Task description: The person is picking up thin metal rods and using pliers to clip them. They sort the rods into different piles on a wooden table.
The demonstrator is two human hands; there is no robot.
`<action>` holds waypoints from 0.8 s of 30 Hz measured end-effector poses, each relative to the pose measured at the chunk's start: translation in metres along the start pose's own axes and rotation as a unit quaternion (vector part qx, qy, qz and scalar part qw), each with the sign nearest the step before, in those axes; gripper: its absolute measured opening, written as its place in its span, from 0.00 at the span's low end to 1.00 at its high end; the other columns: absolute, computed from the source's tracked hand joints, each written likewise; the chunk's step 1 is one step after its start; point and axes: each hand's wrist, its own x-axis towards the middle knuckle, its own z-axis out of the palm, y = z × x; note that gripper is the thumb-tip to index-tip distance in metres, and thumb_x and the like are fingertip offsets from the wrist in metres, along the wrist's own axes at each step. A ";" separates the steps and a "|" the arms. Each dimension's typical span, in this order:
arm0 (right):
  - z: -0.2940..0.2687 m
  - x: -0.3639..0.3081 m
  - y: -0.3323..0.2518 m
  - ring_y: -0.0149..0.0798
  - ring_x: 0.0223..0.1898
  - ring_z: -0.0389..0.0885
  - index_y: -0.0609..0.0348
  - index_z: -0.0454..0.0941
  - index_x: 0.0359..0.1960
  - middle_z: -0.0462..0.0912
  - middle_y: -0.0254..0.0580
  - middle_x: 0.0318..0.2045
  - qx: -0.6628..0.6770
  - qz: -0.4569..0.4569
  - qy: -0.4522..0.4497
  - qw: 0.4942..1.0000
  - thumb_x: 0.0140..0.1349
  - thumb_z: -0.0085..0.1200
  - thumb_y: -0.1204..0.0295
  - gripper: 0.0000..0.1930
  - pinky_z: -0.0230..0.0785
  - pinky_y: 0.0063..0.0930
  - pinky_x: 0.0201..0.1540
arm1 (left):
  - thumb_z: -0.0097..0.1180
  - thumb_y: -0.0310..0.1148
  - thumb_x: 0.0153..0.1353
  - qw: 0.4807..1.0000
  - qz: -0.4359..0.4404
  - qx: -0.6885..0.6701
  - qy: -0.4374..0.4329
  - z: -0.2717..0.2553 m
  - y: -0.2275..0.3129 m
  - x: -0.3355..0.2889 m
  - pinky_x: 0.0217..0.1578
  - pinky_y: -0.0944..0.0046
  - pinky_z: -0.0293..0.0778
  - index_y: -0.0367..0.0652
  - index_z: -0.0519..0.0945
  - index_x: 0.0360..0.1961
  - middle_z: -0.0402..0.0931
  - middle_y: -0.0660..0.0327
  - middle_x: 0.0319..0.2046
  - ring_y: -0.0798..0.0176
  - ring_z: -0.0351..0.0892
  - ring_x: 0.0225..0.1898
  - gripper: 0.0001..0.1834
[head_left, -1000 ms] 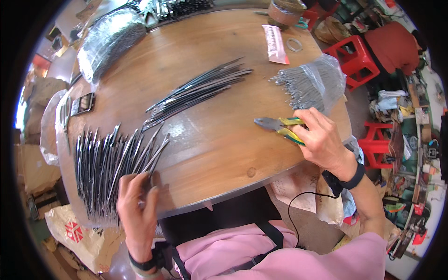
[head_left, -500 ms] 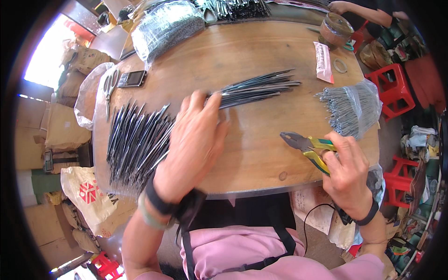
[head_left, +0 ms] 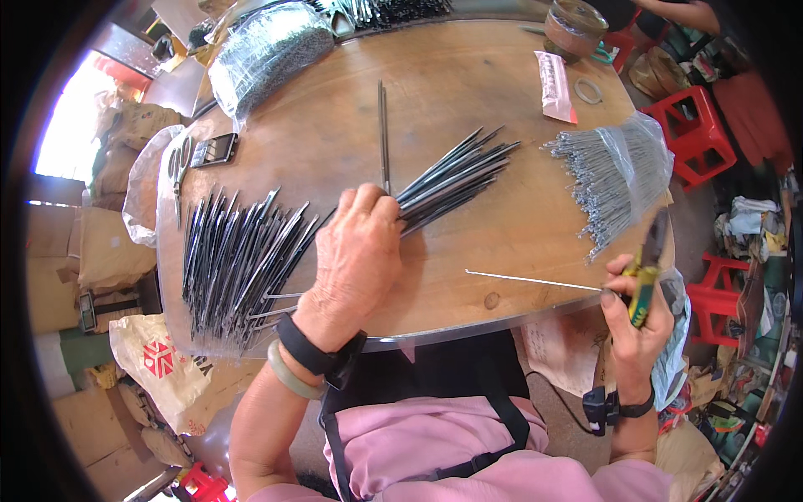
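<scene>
My left hand (head_left: 355, 259) is closed, fingers curled around a pair of thin dark strips (head_left: 383, 134) pointing away from me. Two pale thin rods (head_left: 280, 301) show beside its wrist; whether the hand grips them is hidden. Just right of its fingertips lies a small bundle of dark strips (head_left: 460, 176). A larger pile of dark strips (head_left: 238, 259) lies to its left. In my right hand (head_left: 640, 322) are pliers (head_left: 646, 280) with yellow-green handles, jaws upward. The same hand's fingers pinch a thin pale wire (head_left: 535, 280) with a small bent end, pointing left over the table.
On the wooden table (head_left: 468, 75) are a bag of pale wires (head_left: 615, 171), a pink-white packet (head_left: 555, 88), a tape ring (head_left: 588, 91), a brown jar (head_left: 575, 29), scissors (head_left: 177, 171), a phone (head_left: 213, 151) and a filled clear bag (head_left: 268, 58). Red stools (head_left: 690, 134) stand right.
My right hand has moved right and down, turning the pliers upright; the pale wire now shows in its fingers. My left hand has closed on dark strips that now point away from me.
</scene>
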 end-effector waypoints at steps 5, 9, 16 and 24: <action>-0.004 0.006 0.004 0.33 0.37 0.77 0.65 0.81 0.34 0.81 0.43 0.43 0.147 0.170 0.020 0.974 0.62 0.60 0.74 0.05 0.69 0.24 0.40 | 0.61 0.23 0.55 1.000 -0.012 -0.013 0.002 -0.021 -0.006 0.015 0.36 0.51 0.72 0.38 0.76 0.33 0.74 0.51 0.32 0.43 0.77 0.36 0.06; 0.001 0.001 0.014 0.37 0.39 0.75 0.62 0.79 0.40 0.78 0.50 0.47 0.500 0.279 0.032 0.819 0.62 0.58 0.76 0.06 0.69 0.27 0.35 | 0.60 0.21 0.56 0.998 -0.021 -0.056 0.030 -0.027 -0.017 0.015 0.35 0.53 0.73 0.36 0.76 0.32 0.76 0.51 0.34 0.44 0.78 0.34 0.05; 0.018 -0.020 0.022 0.35 0.39 0.72 0.60 0.77 0.39 0.70 0.40 0.46 0.695 0.304 -0.041 0.650 0.60 0.63 0.75 0.09 0.68 0.26 0.32 | 0.65 0.24 0.53 0.996 -0.069 -0.057 -0.017 -0.040 -0.024 -0.010 0.39 0.55 0.73 0.36 0.77 0.50 0.75 0.49 0.39 0.45 0.77 0.39 0.21; 0.045 -0.010 0.002 0.34 0.39 0.72 0.57 0.75 0.35 0.71 0.39 0.44 0.646 0.309 -0.093 0.692 0.57 0.65 0.75 0.09 0.67 0.27 0.33 | 0.64 0.26 0.54 0.995 -0.065 -0.066 -0.021 -0.023 -0.012 -0.047 0.39 0.51 0.72 0.34 0.69 0.59 0.68 0.46 0.40 0.42 0.71 0.42 0.30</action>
